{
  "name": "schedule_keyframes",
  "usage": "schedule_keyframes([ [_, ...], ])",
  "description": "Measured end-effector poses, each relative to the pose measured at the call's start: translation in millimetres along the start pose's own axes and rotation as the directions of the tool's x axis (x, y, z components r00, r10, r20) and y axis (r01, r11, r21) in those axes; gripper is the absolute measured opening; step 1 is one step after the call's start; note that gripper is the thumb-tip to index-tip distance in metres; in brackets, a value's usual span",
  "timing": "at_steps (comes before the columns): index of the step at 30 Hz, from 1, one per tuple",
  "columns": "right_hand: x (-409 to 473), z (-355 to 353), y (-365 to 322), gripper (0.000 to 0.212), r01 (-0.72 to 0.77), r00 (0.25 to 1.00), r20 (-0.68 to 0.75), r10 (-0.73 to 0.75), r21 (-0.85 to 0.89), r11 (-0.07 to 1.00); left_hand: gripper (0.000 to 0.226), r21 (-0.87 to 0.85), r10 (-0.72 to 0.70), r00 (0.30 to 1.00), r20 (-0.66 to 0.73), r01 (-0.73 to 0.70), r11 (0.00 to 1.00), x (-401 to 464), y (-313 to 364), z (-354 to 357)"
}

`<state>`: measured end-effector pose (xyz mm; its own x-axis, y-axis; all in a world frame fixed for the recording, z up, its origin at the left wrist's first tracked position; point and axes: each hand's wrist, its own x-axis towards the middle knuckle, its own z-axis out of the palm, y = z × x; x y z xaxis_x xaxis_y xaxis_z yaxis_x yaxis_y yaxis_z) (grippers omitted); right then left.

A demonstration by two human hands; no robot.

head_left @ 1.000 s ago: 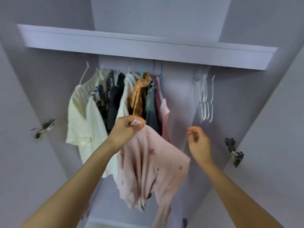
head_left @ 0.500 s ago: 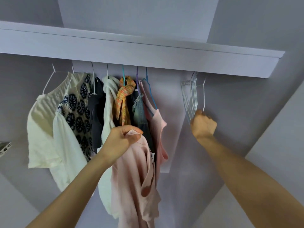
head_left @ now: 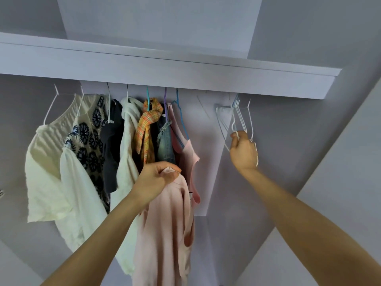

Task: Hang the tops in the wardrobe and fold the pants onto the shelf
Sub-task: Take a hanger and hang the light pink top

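One pink top (head_left: 165, 228) hangs limp from the left hand (head_left: 155, 181), whose fingers are curled round a bunch of fabric at its upper edge, so the cloth drapes straight down below the wrist. Just beyond that hand's knuckles sits the row of clothes already hung (head_left: 115, 145), with another pink garment (head_left: 188, 159) nearest. Off to the side, well apart from the held top, the right hand (head_left: 243, 150) is raised to a cluster of empty white hangers (head_left: 240, 118); its fingers are curled about the lower wire of one, gripping it, though how many wires they catch is hard to tell. Above both hands runs the white shelf edge (head_left: 185, 77). The step in hand looks like fetching a hanger for this top. Next, the right hand would need to lift one hook clear without dragging its neighbours, then bring it across to the left hand so the neckline can be threaded on.
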<state>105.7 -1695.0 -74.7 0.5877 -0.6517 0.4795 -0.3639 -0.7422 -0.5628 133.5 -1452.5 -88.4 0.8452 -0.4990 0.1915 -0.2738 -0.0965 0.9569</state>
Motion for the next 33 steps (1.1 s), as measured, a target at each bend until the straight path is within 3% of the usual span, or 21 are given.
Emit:
schedule_keyframes([
  [6,-97.6,5.6,16.1,0.023,-0.063,0.992,0.120,0.032,0.264,0.962,0.022,0.021,-0.027,1.000,0.000,0.027,0.999,-16.3,-2.6,-6.4],
  [11,-216.3,-7.8,61.9,0.023,-0.121,0.988,0.133,0.076,0.380,0.917,0.021,0.023,-0.175,0.985,0.011,0.174,0.984,-53.1,-17.6,-17.1],
  [13,-239.2,-14.8,72.9,0.027,-0.232,0.965,0.216,0.145,0.462,0.856,0.018,0.021,-0.252,0.967,0.043,0.251,0.968,-72.7,-28.3,-21.5],
  [14,-241.1,-16.5,71.7,0.028,-0.325,0.931,0.320,0.173,0.515,0.793,0.017,0.028,-0.283,0.957,0.062,0.282,0.959,-80.3,-32.8,-22.6],
  [16,-240.3,-10.3,63.3,0.023,-0.557,0.788,0.572,0.230,0.501,0.662,0.019,0.062,-0.349,0.933,0.088,0.345,0.937,-95.0,-40.1,-24.4],
  [18,-238.4,-1.1,55.9,0.009,-0.655,0.683,0.674,0.281,0.394,0.645,0.023,0.084,-0.378,0.921,0.095,0.370,0.925,-101.0,-44.6,-24.6],
  [19,-241.2,2.8,54.5,0.020,-0.637,0.689,0.656,0.308,0.345,0.689,0.024,0.098,-0.382,0.920,0.092,0.373,0.923,-103.2,-46.7,-24.9],
  [21,-258.3,7.2,56.5,0.037,-0.524,0.770,0.560,0.304,0.283,0.803,0.023,0.149,-0.380,0.923,0.058,0.368,0.918,-107.0,-52.2,-27.2],
  [23,-280.1,3.7,63.0,0.036,-0.451,0.823,0.502,0.266,0.294,0.842,0.021,0.207,-0.373,0.927,0.027,0.360,0.910,-109.2,-58.0,-31.5],
  [26,-289.6,-5.3,63.7,0.021,-0.477,0.810,0.533,0.246,0.353,0.805,0.018,0.271,-0.400,0.916,0.027,0.379,0.885,-110.9,-66.1,-38.0],
  [29,-276.7,-4.0,61.7,0.017,-0.645,0.750,0.553,0.362,0.489,0.588,0.018,0.381,-0.452,0.892,0.029,0.408,0.830,-117.3,-75.8,-38.7],
  [31,-271.9,-1.6,64.7,0.030,-0.696,0.698,0.555,0.453,0.377,0.610,0.015,0.460,-0.476,0.879,0.035,0.409,0.788,-122.3,-82.9,-37.7],
  [33,-280.2,-0.5,69.6,0.037,-0.643,0.730,0.493,0.473,0.263,0.719,0.013,0.524,-0.508,0.860,0.051,0.410,0.747,-126.6,-89.9,-37.4],
])
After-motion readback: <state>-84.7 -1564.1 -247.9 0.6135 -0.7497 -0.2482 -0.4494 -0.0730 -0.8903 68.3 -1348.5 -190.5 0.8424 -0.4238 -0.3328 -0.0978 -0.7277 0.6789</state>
